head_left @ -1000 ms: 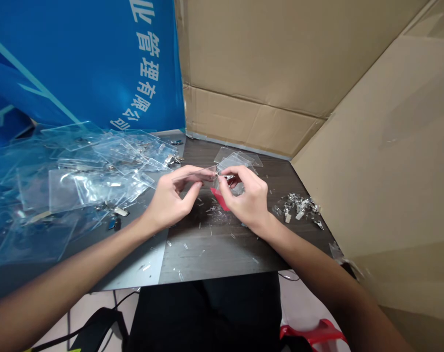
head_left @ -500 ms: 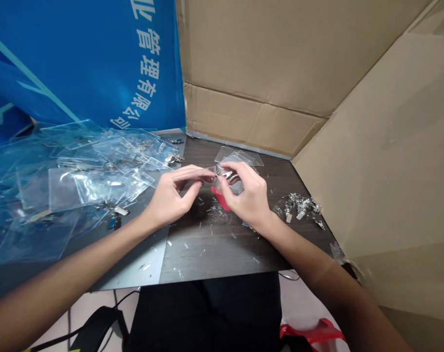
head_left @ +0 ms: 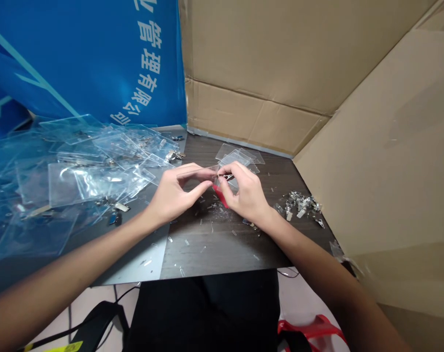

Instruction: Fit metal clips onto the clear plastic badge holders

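My left hand (head_left: 172,198) grips a clear plastic badge holder (head_left: 200,171) by its edge, held nearly edge-on to me. Pinched between the thumb and fingers of my right hand (head_left: 248,194) is a small metal badge clip (head_left: 227,176), right at the holder's end. Whether clip and holder are joined there I cannot tell, as my fingertips cover the spot. Beneath my hands lies a red object (head_left: 220,196), partly hidden by my right hand. A few clear badge holders (head_left: 236,156) lie on the table just beyond.
A big heap of clear badge holders with clips (head_left: 64,186) covers the table's left side. Loose metal clips (head_left: 301,205) are piled at the right. Small clear plastic strips (head_left: 218,211) are scattered in the middle. Cardboard walls (head_left: 255,112) and a blue banner (head_left: 86,63) border the table.
My left thumb has stretched out further toward the clip, and the clip has turned slightly in my right fingers. Both hands stay together over the same spot; the view shifted a little.
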A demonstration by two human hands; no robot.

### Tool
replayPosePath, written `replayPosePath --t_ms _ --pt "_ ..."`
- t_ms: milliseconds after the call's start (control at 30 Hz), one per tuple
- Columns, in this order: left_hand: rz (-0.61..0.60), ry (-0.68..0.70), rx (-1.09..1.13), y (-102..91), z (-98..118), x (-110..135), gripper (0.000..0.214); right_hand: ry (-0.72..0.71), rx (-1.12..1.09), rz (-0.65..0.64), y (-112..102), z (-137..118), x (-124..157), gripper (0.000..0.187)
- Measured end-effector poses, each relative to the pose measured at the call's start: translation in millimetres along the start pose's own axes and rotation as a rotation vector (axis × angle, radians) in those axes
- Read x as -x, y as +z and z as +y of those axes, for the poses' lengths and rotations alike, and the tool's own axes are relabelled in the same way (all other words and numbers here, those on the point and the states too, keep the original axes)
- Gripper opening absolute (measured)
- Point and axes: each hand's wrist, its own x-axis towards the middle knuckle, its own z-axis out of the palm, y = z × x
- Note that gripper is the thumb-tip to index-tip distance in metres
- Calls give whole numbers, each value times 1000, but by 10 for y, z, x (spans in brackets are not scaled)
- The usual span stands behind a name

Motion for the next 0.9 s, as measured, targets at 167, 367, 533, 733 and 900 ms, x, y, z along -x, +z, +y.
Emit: replayPosePath --t_ms 167,367,533,733,900 --pt "-6 -4 -37 -7 24 1 18 -38 -22 19 3 -19 9 13" --pt "26 -42 -142 -86 6 -59 20 106 -82 -76 -21 75 -33 19" --pt "254 -81 -147 -489 -105 -287 17 147 76 -136 -20 388 -69 37" --pt "107 -143 -212 -671 -281 -382 24 228 29 -222 26 499 -120 6" --pt "-400 -35 -516 -316 -402 -123 65 244 106 -262 65 482 -99 12"
